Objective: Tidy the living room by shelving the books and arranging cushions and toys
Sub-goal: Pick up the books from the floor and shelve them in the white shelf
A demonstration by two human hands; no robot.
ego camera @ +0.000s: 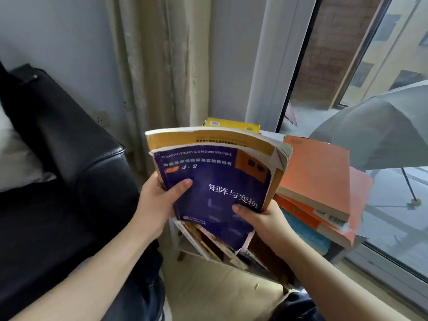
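Note:
I hold a small stack of books in front of me, a worn purple paperback (215,181) on top and a yellow-edged book (208,139) beneath it. My left hand (157,202) grips the stack's left edge, thumb on the purple cover. My right hand (261,218) grips the lower right corner, thumb on top. Behind the stack, orange books (317,172) lie piled on a small white shelf (176,239), over a blue book (303,235). A yellow book (231,125) lies at the back. More books stand in the shelf's lower level (222,249), partly hidden.
A black leather sofa (69,158) with a white cushion (16,158) stands at left. A beige curtain (150,66) hangs behind. At right is a glass door (347,66), with a grey open umbrella (379,130) outside. My knees are at the bottom.

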